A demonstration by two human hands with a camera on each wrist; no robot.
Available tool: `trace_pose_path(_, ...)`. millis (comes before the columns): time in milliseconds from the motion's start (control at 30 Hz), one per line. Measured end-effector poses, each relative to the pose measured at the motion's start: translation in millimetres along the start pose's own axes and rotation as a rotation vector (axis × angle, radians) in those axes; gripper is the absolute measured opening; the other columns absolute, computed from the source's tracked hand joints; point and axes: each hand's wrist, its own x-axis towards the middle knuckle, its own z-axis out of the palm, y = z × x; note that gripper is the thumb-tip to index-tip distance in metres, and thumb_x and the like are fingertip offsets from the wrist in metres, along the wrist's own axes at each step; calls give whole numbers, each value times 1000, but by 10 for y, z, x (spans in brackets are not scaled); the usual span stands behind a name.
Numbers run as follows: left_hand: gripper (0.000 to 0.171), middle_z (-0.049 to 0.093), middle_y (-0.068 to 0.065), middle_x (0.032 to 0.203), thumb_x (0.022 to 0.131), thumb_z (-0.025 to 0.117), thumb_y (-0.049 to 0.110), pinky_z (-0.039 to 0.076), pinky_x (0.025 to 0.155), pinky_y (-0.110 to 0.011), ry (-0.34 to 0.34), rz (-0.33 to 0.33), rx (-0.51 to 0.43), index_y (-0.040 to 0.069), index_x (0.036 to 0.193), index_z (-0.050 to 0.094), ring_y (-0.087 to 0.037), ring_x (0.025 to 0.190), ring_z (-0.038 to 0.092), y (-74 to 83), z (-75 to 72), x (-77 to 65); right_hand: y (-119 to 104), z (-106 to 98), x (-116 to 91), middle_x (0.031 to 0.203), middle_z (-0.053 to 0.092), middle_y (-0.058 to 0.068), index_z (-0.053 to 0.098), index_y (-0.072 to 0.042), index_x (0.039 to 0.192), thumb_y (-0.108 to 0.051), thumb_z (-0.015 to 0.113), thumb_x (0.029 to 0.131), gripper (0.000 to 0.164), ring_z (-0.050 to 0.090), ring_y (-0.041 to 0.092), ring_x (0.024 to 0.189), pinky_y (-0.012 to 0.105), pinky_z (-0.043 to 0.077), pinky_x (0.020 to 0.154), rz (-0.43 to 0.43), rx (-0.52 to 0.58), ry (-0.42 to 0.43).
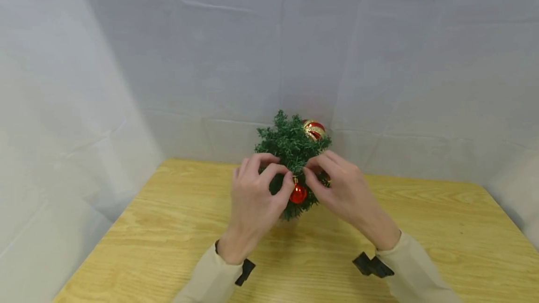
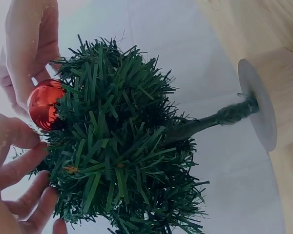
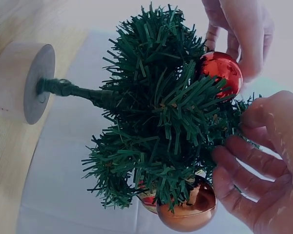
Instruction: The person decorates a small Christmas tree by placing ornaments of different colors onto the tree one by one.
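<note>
A small artificial Christmas tree stands in front of me, and a shiny red ball with a gold cap is at its near side. My left hand pinches at the ball's cap with thumb and index finger; the exact hold is partly hidden. Close to its right, my right hand has thumb and index finger together on a branch tip. Its other fingers are bent against the needles in the right wrist view. The red ball hangs between the two hands there.
A red and gold striped ball is at the tree's upper right. The right wrist view shows a copper-coloured ball low on one side. The tree's round wooden base rests on the wood-grain table. Pale sheeting hangs behind.
</note>
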Motion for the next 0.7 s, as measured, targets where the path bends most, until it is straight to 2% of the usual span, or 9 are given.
trace_pose_path(133,7,68,-7,110,89,75,20,47,81,-47,-29,-15,36,16,83,75,-28,94,62,10,12,3,10,25,-7,89,66,1,71,-10,92,-6,75,89,6,61,12,73,26,51,61,-2,-51,-7)
trace_pose_path(333,8,67,-7,114,89,75,21,44,76,-44,-98,-32,74,19,82,75,-28,95,60,37,17,-31,-23,27,-30,92,64,2,71,-12,90,-10,77,88,7,59,14,76,28,52,63,-9,-132,-77)
trace_pose_path(500,8,66,-6,115,90,75,22,43,76,-42,-132,-54,58,20,81,75,-27,98,60,43,15,-64,-65,27,-48,97,64,2,71,-13,89,-10,77,88,7,61,16,82,29,55,68,18,-111,-126)
trace_pose_path(700,9,66,-5,116,91,75,23,45,79,-43,-161,-67,44,21,83,74,-28,102,62,49,4,-108,-76,63,-87,97,64,3,72,-13,89,-10,77,88,6,59,15,80,28,52,65,39,-91,-141)
